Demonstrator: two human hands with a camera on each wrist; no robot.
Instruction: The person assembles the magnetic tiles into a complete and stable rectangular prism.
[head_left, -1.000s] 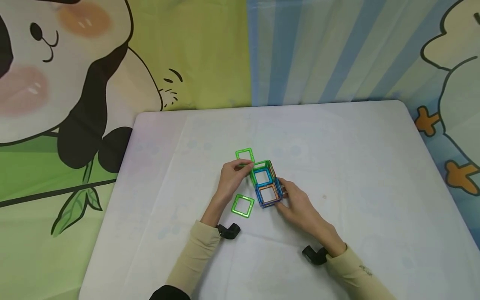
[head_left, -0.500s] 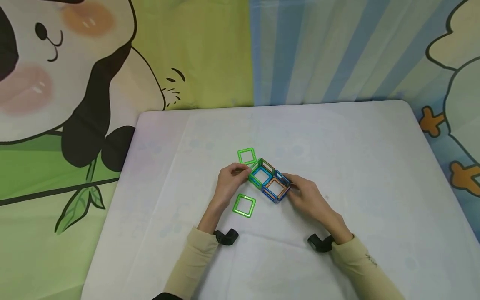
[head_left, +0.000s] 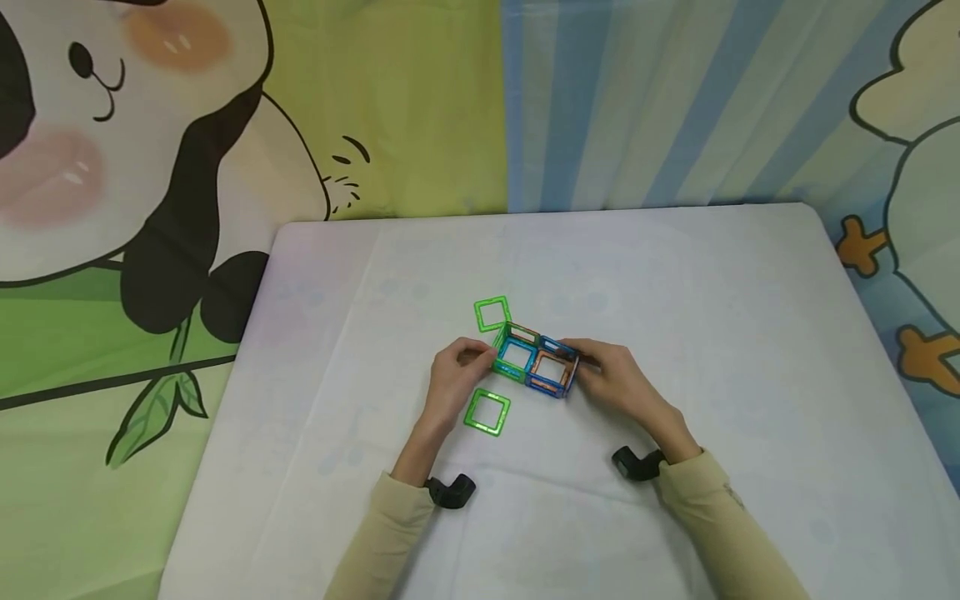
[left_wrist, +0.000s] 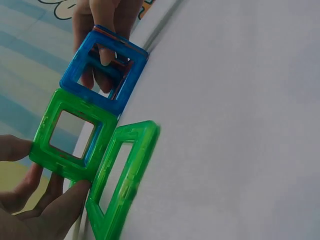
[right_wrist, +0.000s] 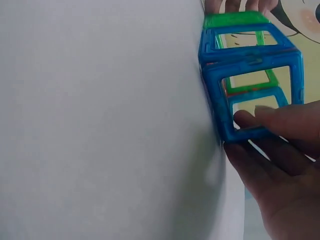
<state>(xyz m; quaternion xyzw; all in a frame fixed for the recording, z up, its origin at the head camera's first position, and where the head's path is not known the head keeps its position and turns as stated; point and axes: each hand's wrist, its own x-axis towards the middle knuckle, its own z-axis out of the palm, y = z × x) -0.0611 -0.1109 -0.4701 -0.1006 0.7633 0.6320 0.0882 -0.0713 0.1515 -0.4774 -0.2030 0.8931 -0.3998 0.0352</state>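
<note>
A two-cube block of magnetic tiles [head_left: 531,367] lies across the middle of the table, its green end to the left and its blue end to the right. My left hand [head_left: 452,375] holds the green end; in the left wrist view, its fingertips are at the edges of a green tile [left_wrist: 102,120]. At the other end, my right hand [head_left: 626,379] grips the blue end tile [right_wrist: 215,95], a fingertip showing through the tile's opening. One loose green square tile [head_left: 481,428] lies in front of the block. Another green tile [head_left: 478,317] is behind its left end.
The white-covered table [head_left: 675,283] reaches back to a printed cloth backdrop [head_left: 420,100] with cartoon animals. A black wrist camera [head_left: 452,492] sits at the left cuff, and another black camera [head_left: 637,464] at the right cuff.
The block has turned from pointing toward the person to lying more crosswise, its blue end swinging right. The right hand moved right and away with it; the left hand shifted slightly left and nearer.
</note>
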